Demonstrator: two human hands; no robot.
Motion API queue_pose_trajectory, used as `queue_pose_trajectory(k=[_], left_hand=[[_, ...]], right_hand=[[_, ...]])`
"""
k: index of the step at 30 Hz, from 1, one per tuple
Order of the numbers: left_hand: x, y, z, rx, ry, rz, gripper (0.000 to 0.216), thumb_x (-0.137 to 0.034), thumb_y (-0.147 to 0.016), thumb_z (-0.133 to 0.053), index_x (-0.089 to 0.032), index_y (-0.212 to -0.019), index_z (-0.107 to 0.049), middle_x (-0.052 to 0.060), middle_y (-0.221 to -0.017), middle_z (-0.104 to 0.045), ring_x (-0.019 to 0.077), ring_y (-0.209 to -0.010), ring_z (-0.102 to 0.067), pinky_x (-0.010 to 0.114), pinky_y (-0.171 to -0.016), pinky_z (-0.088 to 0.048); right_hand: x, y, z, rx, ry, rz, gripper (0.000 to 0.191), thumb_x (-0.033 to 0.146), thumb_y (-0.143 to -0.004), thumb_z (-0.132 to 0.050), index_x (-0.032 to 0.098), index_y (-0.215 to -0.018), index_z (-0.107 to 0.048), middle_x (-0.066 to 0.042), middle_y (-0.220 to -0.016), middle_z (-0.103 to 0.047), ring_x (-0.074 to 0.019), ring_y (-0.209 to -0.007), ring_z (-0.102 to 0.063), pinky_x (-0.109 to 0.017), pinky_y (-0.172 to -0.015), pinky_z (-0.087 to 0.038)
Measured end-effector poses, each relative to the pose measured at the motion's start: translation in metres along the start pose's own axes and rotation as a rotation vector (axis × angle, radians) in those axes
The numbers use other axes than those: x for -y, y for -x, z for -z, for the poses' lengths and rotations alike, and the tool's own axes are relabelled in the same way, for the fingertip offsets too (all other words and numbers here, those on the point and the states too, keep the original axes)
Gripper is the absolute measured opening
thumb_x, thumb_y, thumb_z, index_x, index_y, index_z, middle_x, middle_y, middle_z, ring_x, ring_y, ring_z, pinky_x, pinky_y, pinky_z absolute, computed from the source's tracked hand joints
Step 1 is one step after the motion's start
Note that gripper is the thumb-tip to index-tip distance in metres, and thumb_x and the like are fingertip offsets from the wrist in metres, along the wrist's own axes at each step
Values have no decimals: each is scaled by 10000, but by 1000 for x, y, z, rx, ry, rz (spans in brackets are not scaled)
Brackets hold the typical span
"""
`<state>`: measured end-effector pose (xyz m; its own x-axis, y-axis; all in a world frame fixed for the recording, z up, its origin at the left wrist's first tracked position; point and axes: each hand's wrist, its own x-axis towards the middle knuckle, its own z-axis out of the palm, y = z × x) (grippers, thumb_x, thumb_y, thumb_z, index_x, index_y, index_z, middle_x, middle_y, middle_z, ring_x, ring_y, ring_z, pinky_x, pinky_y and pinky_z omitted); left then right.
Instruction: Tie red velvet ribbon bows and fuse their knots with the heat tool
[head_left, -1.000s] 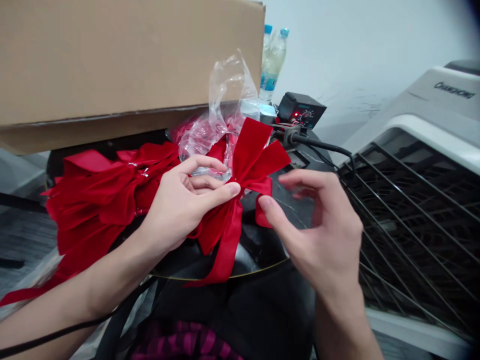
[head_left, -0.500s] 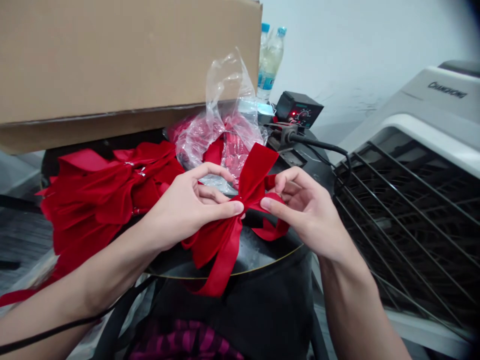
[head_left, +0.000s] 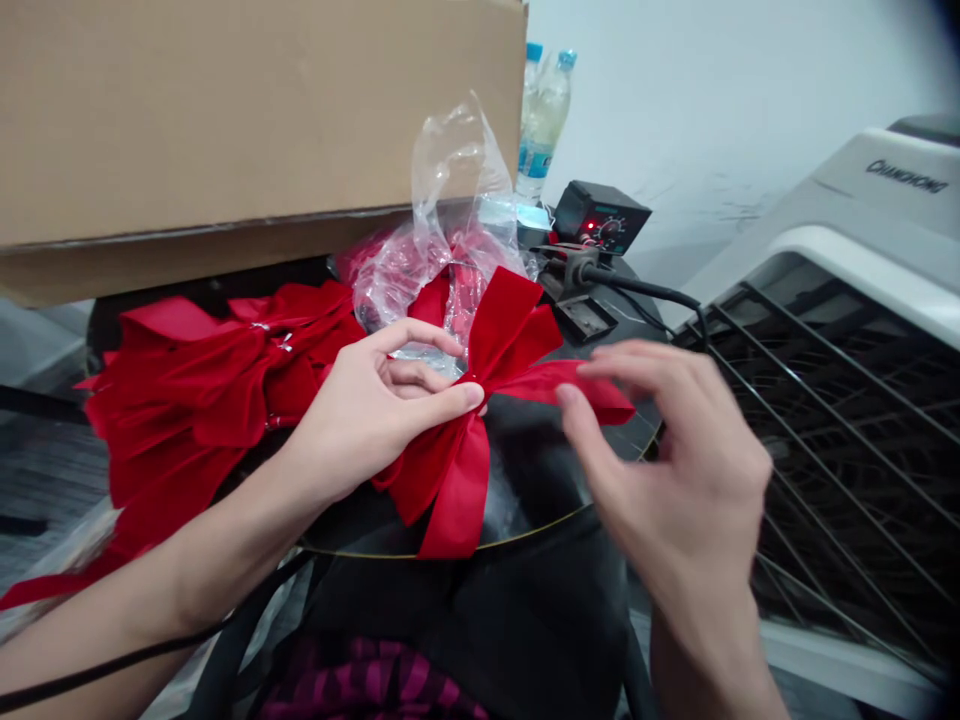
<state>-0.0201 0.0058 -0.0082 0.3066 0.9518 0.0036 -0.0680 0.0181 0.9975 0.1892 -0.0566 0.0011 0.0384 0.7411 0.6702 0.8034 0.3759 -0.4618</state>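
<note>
Left hand is pinching the knot of a red velvet bow between thumb and fingers, with the bow resting on a round black surface. Right hand is blurred, fingers spread apart just over the bow's right loop; whether they are touching it is hard to tell. More red bows are lying to the left, beside a clear plastic bag beneath a cardboard box.
</note>
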Motion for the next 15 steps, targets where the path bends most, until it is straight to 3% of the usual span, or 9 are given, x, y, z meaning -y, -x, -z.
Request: queue_pose_trajectory(k=[2, 5, 8, 11, 15], left_hand=[[0, 0, -2, -27, -11, -49, 386, -154, -736, -886, -232, -1070, -708, -20, -724, -782, 158, -721, -780, 175, -685, -588], [0, 1, -3, -56, -21, -107, 409, -131, -707, -901, -222, -1061, -716, -27, -725, -773, 142, -695, -768, 155, -657, -582], [-1, 0, -2, -68, -24, -138, 411, -111, -699, -901, -220, -1051, -720, -27, -744, -779, 123, -677, -753, 145, -662, -584], [-3, -1, 0, -74, -25, -164, 420, -94, -691, -902, -220, -1049, -723, -37, -723, -771, 108, -658, -744, 128, -653, -580], [-6, -1, 0, -87, -52, -188, 443, -90, -671, -915, -215, -1050, -723, -39, -712, -774, 119, -663, -760, 123, -649, -589]], right_hand=[[17, 7, -3, 106, -17, -15, 74, 220, -952, -689, 216, -1011, -734, -45, -977, -769, -177, -833, -706, -302, -805, -581], [30, 12, -13, 272, -192, -183, 130, 248, -972, -670, 221, -1059, -762, 3, -900, -787, -118, -688, -679, -237, -705, -564], [29, 11, -25, 329, -404, -388, 97, 238, -929, -702, 211, -978, -781, 16, -814, -770, -101, -630, -641, -206, -592, -521], [21, 9, -32, 360, -619, -558, 96, 256, -874, -752, 192, -939, -783, -2, -815, -772, -111, -659, -652, -203, -597, -524], [16, 8, -35, 390, -744, -591, 125, 285, -827, -804, 190, -906, -780, -9, -795, -762, -126, -688, -664, -213, -614, -521]])
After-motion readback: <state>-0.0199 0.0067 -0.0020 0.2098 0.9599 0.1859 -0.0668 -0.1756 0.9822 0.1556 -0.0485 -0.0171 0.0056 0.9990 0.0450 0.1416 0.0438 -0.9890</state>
